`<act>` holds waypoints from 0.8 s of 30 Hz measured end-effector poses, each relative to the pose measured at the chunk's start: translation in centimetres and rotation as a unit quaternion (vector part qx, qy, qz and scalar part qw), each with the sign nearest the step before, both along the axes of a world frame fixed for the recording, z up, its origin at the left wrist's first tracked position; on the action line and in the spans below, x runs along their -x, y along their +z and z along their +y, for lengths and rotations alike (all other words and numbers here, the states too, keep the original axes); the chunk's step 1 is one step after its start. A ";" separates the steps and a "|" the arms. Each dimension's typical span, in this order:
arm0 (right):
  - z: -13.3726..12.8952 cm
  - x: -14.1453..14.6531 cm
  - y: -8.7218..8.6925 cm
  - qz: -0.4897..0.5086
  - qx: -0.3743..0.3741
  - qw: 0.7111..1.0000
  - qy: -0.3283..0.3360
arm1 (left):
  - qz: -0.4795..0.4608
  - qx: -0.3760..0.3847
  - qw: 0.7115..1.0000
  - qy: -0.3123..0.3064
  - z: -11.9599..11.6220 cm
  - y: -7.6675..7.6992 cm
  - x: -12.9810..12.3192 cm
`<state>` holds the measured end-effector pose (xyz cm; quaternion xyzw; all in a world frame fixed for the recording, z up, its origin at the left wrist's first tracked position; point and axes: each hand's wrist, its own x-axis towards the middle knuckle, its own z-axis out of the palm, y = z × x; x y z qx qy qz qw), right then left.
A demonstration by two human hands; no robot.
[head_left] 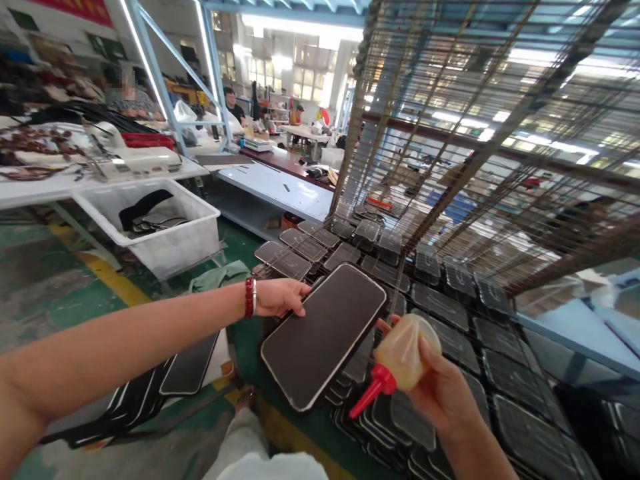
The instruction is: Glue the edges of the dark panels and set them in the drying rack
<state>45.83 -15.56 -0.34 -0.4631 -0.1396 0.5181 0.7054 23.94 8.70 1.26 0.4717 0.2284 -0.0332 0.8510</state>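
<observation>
Clearly, the left hand pinches a dark panel by its long edge, thumb on the face, other fingers partly hidden; the right hand has its fingers wrapped around a squeeze bottle, its red nozzle slanting down beside the panel. The panel is in mid-air before the wire rack's near left edge. A firm edge grip and light bottle pressure should avoid drips. The bottle looks yellowish; I cannot tell its fill. By the worktop's near edge, a white bin holds a curved black piece and dark strips.
</observation>
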 end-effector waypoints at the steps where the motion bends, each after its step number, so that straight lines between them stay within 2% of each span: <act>1: -0.5 -0.7 0.4 -0.020 -0.007 0.999 -0.031 | -0.013 -0.009 1.000 -0.006 0.0 -0.2 0.5; 4: -1.9 -3.2 2.4 -0.110 -0.043 0.983 -0.139 | -0.031 -0.014 0.999 -0.040 0.4 -0.9 2.0; 6: -2.3 -4.3 3.9 -0.169 -0.078 0.967 -0.177 | -0.036 -0.003 0.997 -0.071 0.5 -1.2 2.7; 9: -2.2 -4.7 5.7 -0.226 -0.114 0.947 -0.199 | -0.046 0.006 0.993 -0.104 0.1 -1.3 3.4; 11: -1.8 -4.4 6.3 -0.252 -0.122 0.940 -0.194 | -0.051 0.007 0.992 -0.114 -0.4 -1.1 3.6; 17: -1.4 -3.7 6.0 -0.275 -0.130 0.934 -0.187 | -0.056 0.010 0.992 -0.112 -1.1 -0.9 3.9; 24: -1.3 -2.9 4.5 -0.241 -0.111 0.936 -0.233 | -0.056 0.027 0.995 -0.072 -1.0 -1.9 4.0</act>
